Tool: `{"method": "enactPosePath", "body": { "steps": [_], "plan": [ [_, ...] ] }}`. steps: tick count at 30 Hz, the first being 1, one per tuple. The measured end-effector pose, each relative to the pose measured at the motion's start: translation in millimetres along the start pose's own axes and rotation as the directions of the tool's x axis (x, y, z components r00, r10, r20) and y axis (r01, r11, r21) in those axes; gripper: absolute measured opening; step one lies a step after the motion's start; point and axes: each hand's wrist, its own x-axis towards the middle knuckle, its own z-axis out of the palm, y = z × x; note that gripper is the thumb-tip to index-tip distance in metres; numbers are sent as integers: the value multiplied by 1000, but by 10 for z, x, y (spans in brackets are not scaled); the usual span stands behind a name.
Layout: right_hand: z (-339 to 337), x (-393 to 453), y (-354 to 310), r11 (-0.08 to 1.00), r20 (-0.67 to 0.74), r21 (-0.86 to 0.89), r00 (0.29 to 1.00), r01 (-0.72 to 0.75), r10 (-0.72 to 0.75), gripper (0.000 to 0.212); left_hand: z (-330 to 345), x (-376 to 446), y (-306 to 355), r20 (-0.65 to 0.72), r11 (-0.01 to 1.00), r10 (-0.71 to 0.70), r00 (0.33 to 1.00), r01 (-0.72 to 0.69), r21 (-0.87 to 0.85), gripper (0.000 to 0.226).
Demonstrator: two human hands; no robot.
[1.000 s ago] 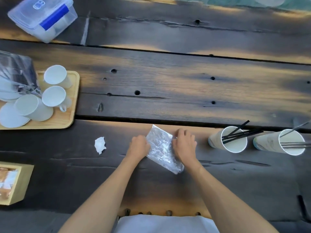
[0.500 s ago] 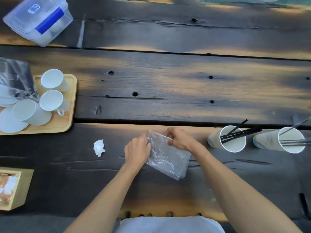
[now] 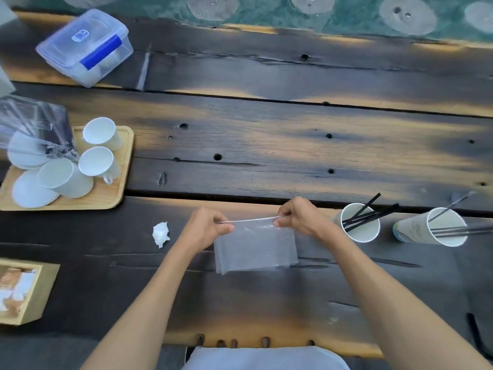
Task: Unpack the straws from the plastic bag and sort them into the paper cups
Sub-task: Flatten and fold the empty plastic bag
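A clear plastic bag (image 3: 256,249) hangs flat between my hands above the dark wooden table (image 3: 266,145). My left hand (image 3: 204,227) pinches its top left corner and my right hand (image 3: 298,216) pinches its top right corner, with the top edge pulled taut. I see no straws inside it. To the right stand two paper cups. The nearer cup (image 3: 358,229) holds several black straws (image 3: 370,212). The farther cup (image 3: 429,231) holds a few thin dark straws (image 3: 453,231).
A wooden tray (image 3: 117,193) at the left carries white cups, lids and another clear bag of straws (image 3: 34,126). A crumpled white paper (image 3: 160,233) lies left of my hands. A lidded plastic box (image 3: 85,46) sits far left; a small wooden box (image 3: 24,292) near left.
The bag lay crumpled on the table under both hands; now it is lifted, turned and stretched flat by its top corners. The view has tilted up slightly.
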Motion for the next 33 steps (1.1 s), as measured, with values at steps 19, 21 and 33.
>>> {"method": "enactPosePath", "body": {
  "steps": [19,21,33],
  "plan": [
    [656,-860,-186,771,187,630,982,-94,-34,18,711,-1782,-447,-219,318,-474,853,-66,-946,26],
    [787,-977,-167,799,159,601,985,-40,-70,9,875,-2014,-512,-218,270,-517,828,-84,-959,29],
    [1959,-1888,59,917,405,394,907,-63,-112,9,2606,-3520,-960,-94,-40,-846,525,-239,-970,10]
  ]
}}
